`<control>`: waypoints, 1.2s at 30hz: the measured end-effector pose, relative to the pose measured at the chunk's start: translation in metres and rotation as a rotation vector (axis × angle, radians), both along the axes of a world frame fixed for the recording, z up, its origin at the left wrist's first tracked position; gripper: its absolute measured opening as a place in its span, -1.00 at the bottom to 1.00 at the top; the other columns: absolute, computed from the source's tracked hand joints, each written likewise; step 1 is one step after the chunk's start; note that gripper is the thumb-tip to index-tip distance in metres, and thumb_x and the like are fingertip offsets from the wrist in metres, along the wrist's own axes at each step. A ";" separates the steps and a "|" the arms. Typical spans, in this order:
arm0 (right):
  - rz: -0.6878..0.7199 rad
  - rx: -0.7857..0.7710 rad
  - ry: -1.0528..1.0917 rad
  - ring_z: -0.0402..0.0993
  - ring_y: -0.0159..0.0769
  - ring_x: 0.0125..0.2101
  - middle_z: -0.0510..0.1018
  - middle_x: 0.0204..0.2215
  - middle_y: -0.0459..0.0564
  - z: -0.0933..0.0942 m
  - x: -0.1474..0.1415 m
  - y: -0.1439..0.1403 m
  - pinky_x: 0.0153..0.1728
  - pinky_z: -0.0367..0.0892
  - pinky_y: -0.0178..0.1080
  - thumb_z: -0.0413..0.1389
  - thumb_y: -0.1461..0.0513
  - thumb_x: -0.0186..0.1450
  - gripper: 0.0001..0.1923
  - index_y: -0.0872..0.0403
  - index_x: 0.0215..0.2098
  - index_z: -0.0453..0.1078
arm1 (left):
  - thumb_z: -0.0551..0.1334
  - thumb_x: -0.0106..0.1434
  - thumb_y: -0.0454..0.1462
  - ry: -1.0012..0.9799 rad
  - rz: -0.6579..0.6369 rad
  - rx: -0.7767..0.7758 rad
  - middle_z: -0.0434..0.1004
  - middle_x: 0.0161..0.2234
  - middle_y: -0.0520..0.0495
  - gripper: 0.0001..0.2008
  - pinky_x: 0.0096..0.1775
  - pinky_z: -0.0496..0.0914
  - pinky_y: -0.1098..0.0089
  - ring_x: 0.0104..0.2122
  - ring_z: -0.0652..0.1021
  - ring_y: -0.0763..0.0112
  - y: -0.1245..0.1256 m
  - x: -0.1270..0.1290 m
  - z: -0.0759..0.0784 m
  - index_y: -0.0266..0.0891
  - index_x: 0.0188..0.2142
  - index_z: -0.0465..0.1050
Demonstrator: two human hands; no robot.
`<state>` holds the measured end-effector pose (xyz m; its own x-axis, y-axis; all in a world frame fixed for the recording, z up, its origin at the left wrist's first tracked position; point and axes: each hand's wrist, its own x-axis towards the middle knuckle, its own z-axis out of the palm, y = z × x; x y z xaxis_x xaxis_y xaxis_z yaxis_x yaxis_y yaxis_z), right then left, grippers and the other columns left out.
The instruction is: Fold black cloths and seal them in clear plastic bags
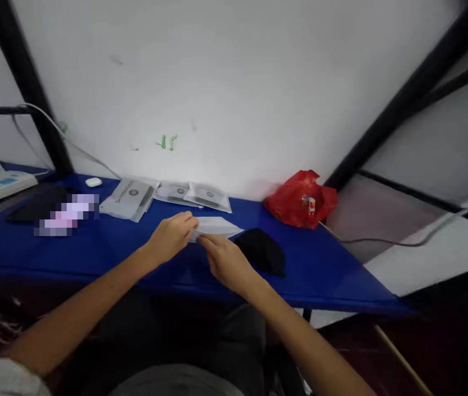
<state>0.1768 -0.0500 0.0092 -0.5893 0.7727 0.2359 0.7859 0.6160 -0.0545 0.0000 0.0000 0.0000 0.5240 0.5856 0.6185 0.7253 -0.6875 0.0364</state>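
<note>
Left hand (172,235) reaching over the blue table (324,269), fingers curled down onto the near left end of a white packet (216,226) and gripping it at the edge. Right hand (226,259) meeting it from the near side, fingertips (205,240) pinching the same packet along its near edge; thumb position hidden under the hand, so exact degree of closure not determinable. Packet lying flat, or nearly so, at the middle of the table, just left of a black cloth object (263,251), the two appearing to touch or nearly touch.

Lying further back against the white wall (234,82): several similar printed packets (168,195), fanned and overlapping. Sitting at the right end of that row: a crumpled red plastic bag (299,199), well apart from the hands. Resting near the far left corner: a small white earbud case (93,182). Lying at the left: a dark flat item (36,206), partly blurred out. Trailing across the wall at left: a thin cable (72,144).
</note>
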 end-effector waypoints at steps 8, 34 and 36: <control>-0.186 -0.027 -0.107 0.44 -0.14 -0.09 0.43 0.02 0.16 -0.020 0.000 0.025 -0.12 0.32 -0.17 -0.14 0.32 0.31 -0.47 0.13 0.25 0.00 | 0.03 0.30 -0.37 0.060 0.004 0.046 0.44 -0.37 -0.02 -0.84 -0.30 0.31 0.43 -0.34 0.46 0.41 0.007 -0.021 -0.021 -0.23 -0.30 0.37; -0.420 -0.151 0.083 0.24 0.00 0.11 0.35 0.10 0.22 -0.019 0.123 0.010 0.08 0.20 -0.01 0.10 -0.08 0.16 -0.41 0.15 -0.01 0.34 | 0.06 0.30 -0.36 0.006 0.088 0.207 0.48 -0.45 0.00 -0.79 -0.38 0.33 0.44 -0.41 0.48 0.42 0.014 -0.035 -0.044 -0.24 -0.24 0.47; -0.397 -0.180 0.068 0.18 0.00 0.15 0.30 0.13 0.24 -0.019 0.121 0.009 0.11 0.17 0.00 0.16 -0.04 0.12 -0.32 0.18 0.09 0.27 | 0.06 0.30 -0.36 0.006 0.090 0.190 0.48 -0.45 0.00 -0.79 -0.38 0.33 0.44 -0.41 0.48 0.42 0.014 -0.036 -0.044 -0.23 -0.24 0.48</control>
